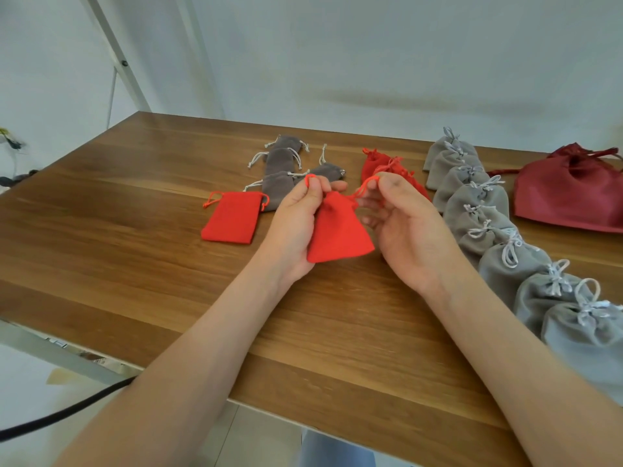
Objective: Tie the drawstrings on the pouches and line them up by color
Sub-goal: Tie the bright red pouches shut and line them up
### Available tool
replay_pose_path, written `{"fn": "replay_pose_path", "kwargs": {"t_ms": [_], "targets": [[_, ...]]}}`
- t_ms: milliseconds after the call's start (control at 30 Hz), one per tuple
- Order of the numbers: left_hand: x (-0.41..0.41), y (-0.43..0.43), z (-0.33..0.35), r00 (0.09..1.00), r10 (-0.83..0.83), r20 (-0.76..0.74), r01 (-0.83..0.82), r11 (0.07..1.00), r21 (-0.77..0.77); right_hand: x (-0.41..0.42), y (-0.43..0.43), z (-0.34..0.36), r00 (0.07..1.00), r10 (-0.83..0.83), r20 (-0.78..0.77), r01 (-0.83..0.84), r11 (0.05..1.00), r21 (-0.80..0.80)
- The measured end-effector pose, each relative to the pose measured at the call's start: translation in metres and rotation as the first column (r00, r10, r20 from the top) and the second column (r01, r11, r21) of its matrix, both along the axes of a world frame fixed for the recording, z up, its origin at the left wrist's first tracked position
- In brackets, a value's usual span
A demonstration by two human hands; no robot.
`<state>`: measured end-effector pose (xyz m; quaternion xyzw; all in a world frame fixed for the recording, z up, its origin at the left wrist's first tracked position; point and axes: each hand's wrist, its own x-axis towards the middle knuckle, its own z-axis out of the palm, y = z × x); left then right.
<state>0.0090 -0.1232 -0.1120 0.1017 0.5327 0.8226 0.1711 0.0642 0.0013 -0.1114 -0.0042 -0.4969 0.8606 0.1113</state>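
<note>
Head view: left hand (296, 217) and right hand (401, 224) each pinch a drawstring loop of the red pouch (338, 230), held above the surface (135, 230); neck apparently cinched; grey pouches (499, 230) rowed right.

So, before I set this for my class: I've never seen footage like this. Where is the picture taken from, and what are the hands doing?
There is no machine here. A person works with bare hands, and the one picture comes from a camera worn on their head, looking down over a wooden table. The left hand and right hand each pinch one of the drawstrings of a red pouch held between them. On the table lie a flat red pouch with loose cords, a cluster of dark grey pouches, some gathered red pouches behind the hands, a long row of light grey pouches tied with bows, and a larger dark red bag on the right.
</note>
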Motion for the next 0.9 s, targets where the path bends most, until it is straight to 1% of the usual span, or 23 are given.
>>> {"fn": "replay_pose_path", "kwargs": {"t_ms": [33,100,167,233,267,433,500,600,633,700,767,900], "targets": [[0.001,0.001,-0.001,1.000,0.003,0.002,-0.003,0.999,-0.032,0.000,-0.001,0.000,1.000,0.000,-0.006,0.000,1.000,0.013],[0.003,0.005,-0.007,0.996,0.018,-0.092,-0.036,0.980,-0.197,0.001,-0.002,-0.002,1.000,-0.012,-0.026,0.014,0.996,0.089],[0.003,0.008,-0.014,0.976,-0.005,-0.218,-0.070,0.940,-0.334,0.002,-0.005,-0.006,0.999,-0.048,-0.016,0.051,0.965,0.255],[0.003,0.008,-0.018,0.961,-0.031,-0.275,-0.084,0.915,-0.394,0.002,-0.008,-0.009,0.992,-0.126,0.019,0.106,0.899,0.425],[0.003,0.008,-0.019,0.956,-0.042,-0.291,-0.086,0.907,-0.412,0.002,-0.009,-0.010,0.987,-0.160,0.018,0.133,0.871,0.472],[0.009,0.009,-0.016,0.939,-0.111,-0.325,-0.044,0.899,-0.436,0.003,-0.010,-0.008,0.969,-0.242,-0.049,0.225,0.785,0.577],[0.011,0.009,-0.014,0.925,-0.137,-0.355,-0.047,0.885,-0.464,0.004,-0.009,-0.007,0.963,-0.267,-0.036,0.233,0.756,0.611],[0.009,0.006,-0.017,0.897,-0.165,-0.410,-0.082,0.850,-0.521,0.004,-0.008,-0.005,0.965,-0.257,0.042,0.196,0.822,0.534],[0.009,0.006,-0.017,0.890,-0.173,-0.423,-0.092,0.839,-0.537,0.004,-0.007,-0.005,0.967,-0.251,0.047,0.188,0.823,0.536],[0.009,0.006,-0.017,0.878,-0.176,-0.445,-0.103,0.838,-0.536,0.003,-0.005,-0.006,0.971,-0.237,0.018,0.177,0.772,0.610],[0.010,0.006,-0.017,0.870,-0.160,-0.466,-0.110,0.858,-0.501,0.002,-0.004,-0.008,0.975,-0.222,-0.001,0.162,0.711,0.684],[0.010,0.007,-0.018,0.855,-0.167,-0.490,-0.096,0.880,-0.466,0.003,-0.002,-0.006,0.983,-0.180,-0.015,0.129,0.642,0.756]]}}
